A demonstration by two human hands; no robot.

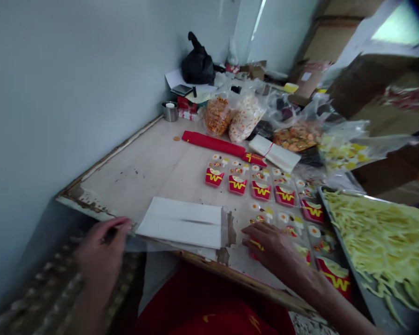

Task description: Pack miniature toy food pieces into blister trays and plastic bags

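My left hand (103,251) is blurred at the table's near left edge, thumb and fingers pinched together. Whatever is between the fingertips is too small and smeared to make out. Just right of it lies a stack of white paper sheets (181,221), with clear plastic film (150,244) hanging over the edge. My right hand (274,244) rests palm down, fingers stretched over a clear packet (256,244) with a red and yellow fries carton, partly covered by the hand. Similar packets (261,190) lie in rows beyond, each with small food-shaped pieces above the carton.
A metal tray (338,232) of pale yellow strips (384,237) stands at right. Behind the packets lie a stack of red cartons (212,143), a banded white bundle (275,153) and bags of small pieces (246,116). A metal cup (170,111) stands near the wall.
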